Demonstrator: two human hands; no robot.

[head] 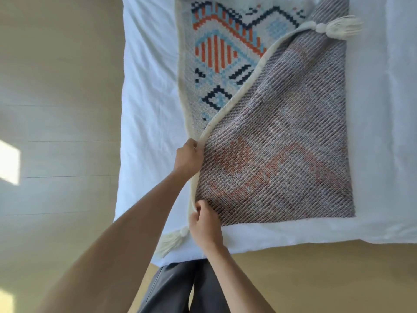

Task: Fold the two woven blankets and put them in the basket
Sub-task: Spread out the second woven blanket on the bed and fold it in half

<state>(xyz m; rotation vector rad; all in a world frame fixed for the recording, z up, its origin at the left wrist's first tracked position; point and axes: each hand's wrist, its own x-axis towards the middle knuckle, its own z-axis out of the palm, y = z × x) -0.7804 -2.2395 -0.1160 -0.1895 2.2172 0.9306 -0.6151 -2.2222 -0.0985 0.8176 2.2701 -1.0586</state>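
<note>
So: white bed sheet (146, 86) fills the centre and right of the frame, lightly creased. Pale wood-look floor (56, 98) takes the left third and a strip along the bottom right, with a bright sun patch at the left edge.

One woven blanket (282, 132) lies flat on the sheet, upper centre to lower right. A layer is folded over, grey reverse side up; the patterned face (orange, blue, navy) shows at upper centre.

The cream border (248, 82) runs diagonally from the upper-right tassel (336, 26) down to the hands. A second tassel (171, 240) hangs at the bed's lower-left corner.

Left hand (188, 158): fingers curled, clamped on the border at mid-frame. Right hand (204, 222): fingertips pinching the same border lower down, near the bed's near edge.

Bare sheet flanks the blanket left and right; the blanket's bottom edge sits near the bed edge. Dark trousers (180, 288) at bottom centre.
</note>
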